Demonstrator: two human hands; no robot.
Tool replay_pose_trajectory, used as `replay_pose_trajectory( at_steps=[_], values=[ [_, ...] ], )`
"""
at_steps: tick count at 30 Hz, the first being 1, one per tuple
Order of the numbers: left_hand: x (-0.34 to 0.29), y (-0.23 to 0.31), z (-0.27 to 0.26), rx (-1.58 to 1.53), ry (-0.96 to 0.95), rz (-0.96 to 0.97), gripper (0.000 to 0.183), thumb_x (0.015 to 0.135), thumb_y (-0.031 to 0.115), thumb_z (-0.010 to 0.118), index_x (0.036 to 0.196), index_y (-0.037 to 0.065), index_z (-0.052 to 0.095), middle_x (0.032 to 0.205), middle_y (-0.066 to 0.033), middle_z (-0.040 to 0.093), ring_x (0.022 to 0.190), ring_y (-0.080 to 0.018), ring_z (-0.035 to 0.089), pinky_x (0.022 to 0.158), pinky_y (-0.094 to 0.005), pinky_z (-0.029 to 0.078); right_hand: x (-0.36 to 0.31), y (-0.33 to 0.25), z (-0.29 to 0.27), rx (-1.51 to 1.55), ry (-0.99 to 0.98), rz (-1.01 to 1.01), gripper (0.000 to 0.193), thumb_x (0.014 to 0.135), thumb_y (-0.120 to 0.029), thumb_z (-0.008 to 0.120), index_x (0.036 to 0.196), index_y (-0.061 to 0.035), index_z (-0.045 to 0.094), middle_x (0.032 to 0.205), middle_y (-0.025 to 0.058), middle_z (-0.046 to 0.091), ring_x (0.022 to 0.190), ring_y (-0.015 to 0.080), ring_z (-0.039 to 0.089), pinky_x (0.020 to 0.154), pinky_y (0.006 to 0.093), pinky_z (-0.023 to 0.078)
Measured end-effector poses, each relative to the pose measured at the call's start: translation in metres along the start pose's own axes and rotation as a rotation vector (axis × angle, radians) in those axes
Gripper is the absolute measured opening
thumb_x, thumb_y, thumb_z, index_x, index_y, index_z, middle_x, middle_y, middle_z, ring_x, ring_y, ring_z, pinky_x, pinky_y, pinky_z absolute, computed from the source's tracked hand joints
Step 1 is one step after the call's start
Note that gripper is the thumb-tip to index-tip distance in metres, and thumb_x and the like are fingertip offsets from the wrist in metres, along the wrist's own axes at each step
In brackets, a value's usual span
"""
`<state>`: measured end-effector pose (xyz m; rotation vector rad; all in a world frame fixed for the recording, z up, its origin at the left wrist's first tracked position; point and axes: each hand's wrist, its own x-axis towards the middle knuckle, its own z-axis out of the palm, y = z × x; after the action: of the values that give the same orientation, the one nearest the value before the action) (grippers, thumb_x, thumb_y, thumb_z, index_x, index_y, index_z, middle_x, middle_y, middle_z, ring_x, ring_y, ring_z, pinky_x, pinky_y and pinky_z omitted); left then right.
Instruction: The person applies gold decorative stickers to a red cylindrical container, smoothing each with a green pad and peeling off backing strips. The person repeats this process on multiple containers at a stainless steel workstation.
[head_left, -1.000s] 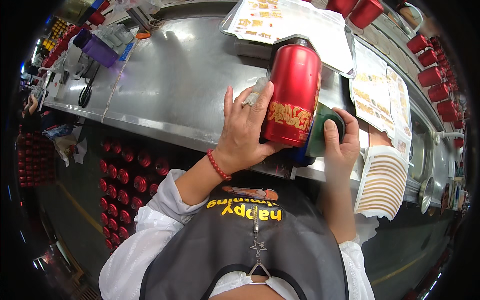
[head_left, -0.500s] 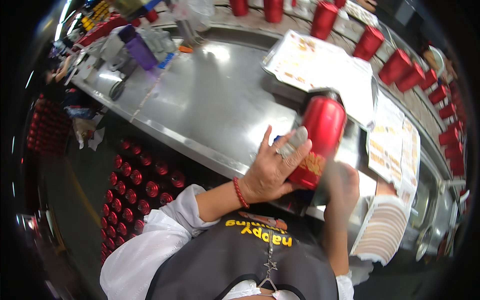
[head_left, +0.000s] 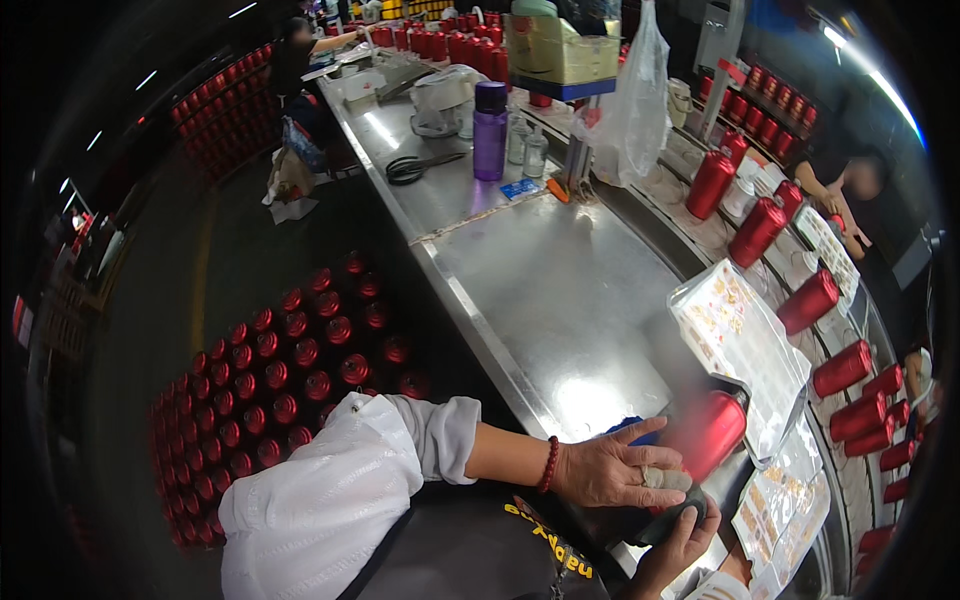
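A glossy red canister lies tilted at the near right of the steel worktable, its lower end partly hidden by my hands. My left hand rests over that end with fingers stretched along it and the index finger lifted; pale covers sit on some fingertips, and the thumb is hidden. My right hand pinches a dark grey, flat, flexible-looking piece against the canister's lower end, close to my left fingertips. Something blue shows beside my left hand. Next to the canister lie printed decal sheets in a tray.
On the steel worktable stand a purple bottle, scissors and a clear plastic bag. Red canisters line the conveyor at the right. Rows of canisters stand at the lower left. Other people work farther off.
The view has swung left, so the canister and my hands appear lower and farther right. My left hand now covers the canister's printed lower end, and my right hand has come beside it.
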<state>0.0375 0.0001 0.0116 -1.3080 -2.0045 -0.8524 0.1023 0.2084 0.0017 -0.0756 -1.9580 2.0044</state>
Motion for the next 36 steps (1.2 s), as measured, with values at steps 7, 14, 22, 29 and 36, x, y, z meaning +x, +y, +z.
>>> replay_pose_trajectory(
  at_steps=[7, 14, 22, 29, 36],
  values=[
    [-0.01, 0.008, 0.009, 0.017, 0.121, -0.067, 0.045, 0.097, 0.017, 0.059, 0.141, 0.014, 0.055, 0.135, -0.0024, 0.063, 0.133, -0.0237, 0.051, 0.121, -0.0589, 0.014, -0.001, -0.021, 0.01, -0.041, 0.05, 0.105, 0.028, 0.1, -0.014, 0.057, 0.12, 0.0045, 0.054, 0.108, 0.0122, 0.064, 0.092, 0.0193, 0.06, 0.082, 0.0316, 0.05],
    [-0.017, 0.015, 0.015, 0.016, 0.135, -0.175, 0.063, 0.091, 0.025, 0.069, 0.148, 0.012, 0.046, 0.137, -0.0087, 0.062, 0.131, -0.0335, 0.054, 0.118, -0.0633, 0.02, -0.002, -0.02, 0.011, -0.065, 0.04, 0.078, 0.03, 0.1, -0.016, 0.058, 0.121, 0.0049, 0.055, 0.107, 0.0114, 0.064, 0.091, 0.0188, 0.059, 0.08, 0.0307, 0.05],
    [-0.023, 0.011, 0.019, -0.024, 0.117, -0.274, 0.083, 0.081, 0.032, 0.078, 0.149, 0.004, 0.041, 0.142, -0.015, 0.055, 0.13, -0.0353, 0.055, 0.117, -0.0644, 0.024, -0.002, -0.018, 0.01, -0.079, 0.047, 0.051, 0.03, 0.1, -0.016, 0.057, 0.121, 0.0047, 0.056, 0.108, 0.0114, 0.063, 0.09, 0.0189, 0.06, 0.079, 0.0302, 0.05],
    [-0.029, 0.013, 0.021, 0.0, 0.124, -0.326, 0.086, 0.083, 0.038, 0.075, 0.151, 0.002, 0.037, 0.145, -0.0165, 0.051, 0.131, -0.0349, 0.054, 0.116, -0.0647, 0.025, -0.001, -0.015, 0.009, -0.073, 0.03, 0.063, 0.028, 0.1, -0.016, 0.057, 0.119, 0.004, 0.056, 0.107, 0.0114, 0.064, 0.09, 0.0193, 0.06, 0.079, 0.0301, 0.051],
    [-0.03, 0.011, 0.026, -0.032, 0.132, -0.37, 0.087, 0.081, 0.04, 0.076, 0.149, 0.0, 0.039, 0.144, -0.0159, 0.053, 0.127, -0.0336, 0.056, 0.115, -0.0625, 0.026, -0.001, -0.011, 0.007, -0.05, 0.052, 0.071, 0.029, 0.099, -0.016, 0.058, 0.12, 0.004, 0.056, 0.109, 0.0125, 0.064, 0.092, 0.0203, 0.06, 0.081, 0.0311, 0.051]
  ],
)
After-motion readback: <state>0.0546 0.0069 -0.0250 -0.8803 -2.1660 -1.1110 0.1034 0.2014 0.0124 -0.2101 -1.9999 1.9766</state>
